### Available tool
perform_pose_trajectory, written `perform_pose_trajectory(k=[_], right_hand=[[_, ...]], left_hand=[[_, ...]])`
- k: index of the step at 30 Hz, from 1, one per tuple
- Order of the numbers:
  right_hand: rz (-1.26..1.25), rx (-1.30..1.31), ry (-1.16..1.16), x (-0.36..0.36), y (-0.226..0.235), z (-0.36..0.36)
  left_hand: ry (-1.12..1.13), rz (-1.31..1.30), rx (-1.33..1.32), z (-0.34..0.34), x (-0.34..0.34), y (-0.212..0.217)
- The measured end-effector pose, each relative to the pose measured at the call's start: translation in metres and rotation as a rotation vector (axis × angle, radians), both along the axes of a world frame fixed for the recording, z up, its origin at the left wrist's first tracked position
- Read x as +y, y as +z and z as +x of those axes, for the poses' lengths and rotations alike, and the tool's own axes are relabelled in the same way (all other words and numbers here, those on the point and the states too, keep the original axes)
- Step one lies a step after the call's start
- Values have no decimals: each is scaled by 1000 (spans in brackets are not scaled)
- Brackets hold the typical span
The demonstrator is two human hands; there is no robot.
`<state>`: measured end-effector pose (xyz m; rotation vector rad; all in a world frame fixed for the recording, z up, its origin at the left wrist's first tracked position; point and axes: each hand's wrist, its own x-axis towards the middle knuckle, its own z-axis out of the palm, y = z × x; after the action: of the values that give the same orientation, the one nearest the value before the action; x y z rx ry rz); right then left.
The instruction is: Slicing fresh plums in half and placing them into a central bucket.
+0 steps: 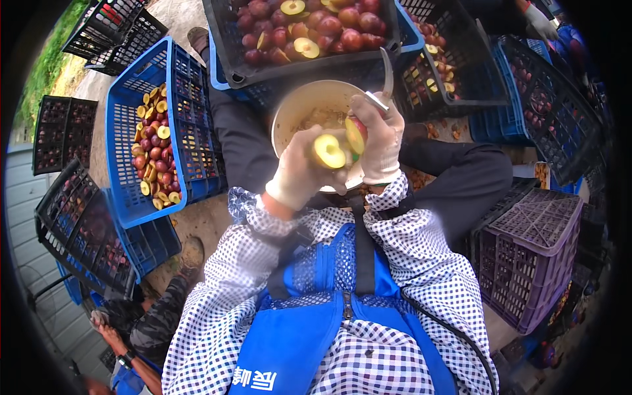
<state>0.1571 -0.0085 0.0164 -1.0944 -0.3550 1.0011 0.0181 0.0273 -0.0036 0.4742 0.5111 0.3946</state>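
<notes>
My left hand [299,172], in a pale glove, holds a halved plum [328,151] with its yellow cut face up. My right hand [382,141], also gloved, grips the other plum half [356,133] together with a small curved knife [386,74] whose blade points up. Both hands hover over a cream bowl [309,102] that rests on my lap and holds pits and scraps. Just beyond the bowl stands a black crate [237,59] full of red plums, some cut open.
A blue crate [125,125] at my left holds halved and whole plums. Black crates [72,217] stand further left, blue and black crates [520,85] at the right, a purple crate [526,263] near my right knee. Another person's gloved hand [541,23] is top right; a person's arm [131,355] bottom left.
</notes>
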Motion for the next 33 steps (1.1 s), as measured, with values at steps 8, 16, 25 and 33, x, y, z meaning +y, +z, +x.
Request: perform_pose_trajectory(k=[8,16,25,33], right_hand=[[17,7,164,1,-2,-4],[17,31,217,1,-6,-16],[53,-371,332,-12,-19,1],[-158,-408,351,-18,-4,-9]], left_hand=[[18,-27,47,-3,-9,-7],[20,-30,49,-18,-5,0],[108,250,232,-25,2,22],[760,473,601,-92,25,34]])
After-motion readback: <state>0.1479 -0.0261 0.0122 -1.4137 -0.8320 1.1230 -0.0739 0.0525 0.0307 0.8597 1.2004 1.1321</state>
